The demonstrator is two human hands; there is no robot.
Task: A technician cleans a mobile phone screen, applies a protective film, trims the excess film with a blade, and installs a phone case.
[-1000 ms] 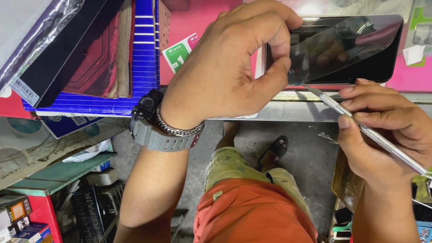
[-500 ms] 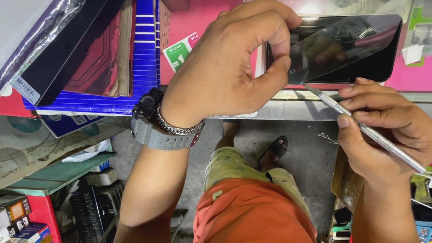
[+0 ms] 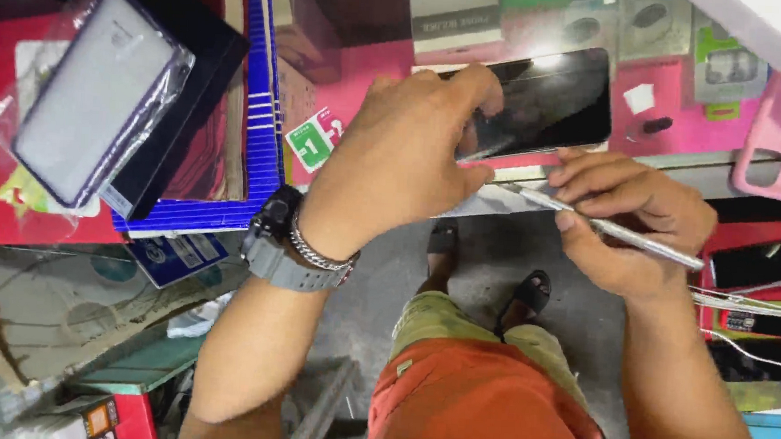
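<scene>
Several things crowd the pink counter (image 3: 387, 112): a blue box (image 3: 263, 106) with a black case on it at left, a bagged phone cover (image 3: 94, 97) beyond that, and a green sticker tab (image 3: 313, 141) beside the wrist. The dark smartphone (image 3: 548, 103) lies flat at the counter's near edge. The left hand (image 3: 407, 162) arches over the smartphone's left end, fingers curled around it, gripping. The right hand (image 3: 627, 218) pinches thin metal tweezers (image 3: 604, 224), tips pointing at the smartphone's lower edge.
</scene>
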